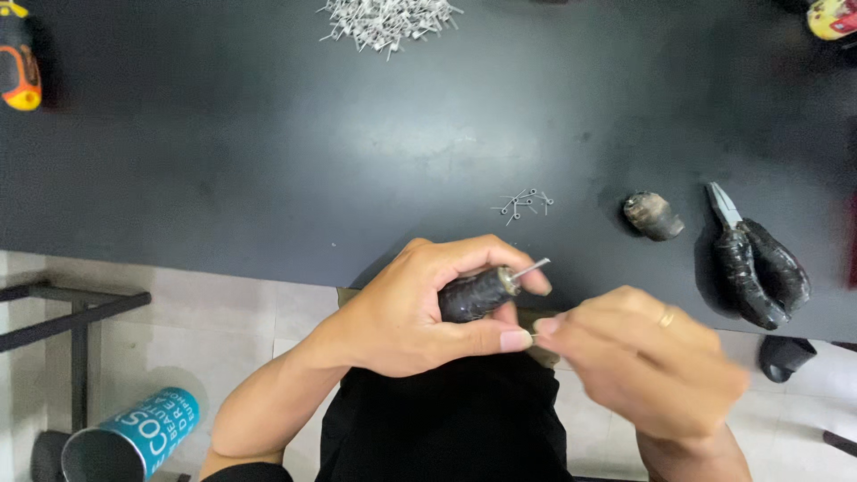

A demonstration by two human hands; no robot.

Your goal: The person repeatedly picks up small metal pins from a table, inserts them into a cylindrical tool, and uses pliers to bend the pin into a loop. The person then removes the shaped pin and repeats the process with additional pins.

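My left hand [420, 308] grips a small black-wrapped tool [476, 293] with a thin metal pin sticking out of its tip toward the right. My right hand [647, 357] is close beside it at the lower right, blurred, its fingers pinched together near the left thumb; whether it holds something tiny cannot be made out. Both hands hover over my lap just in front of the black table [295, 143].
A small cluster of metal pins [523, 203] lies on the table near the hands, a large pile [386, 20] at the far edge. Black-taped pliers [754, 257] and a dark lump [653, 216] lie right. A teal can [129, 437] stands on the floor.
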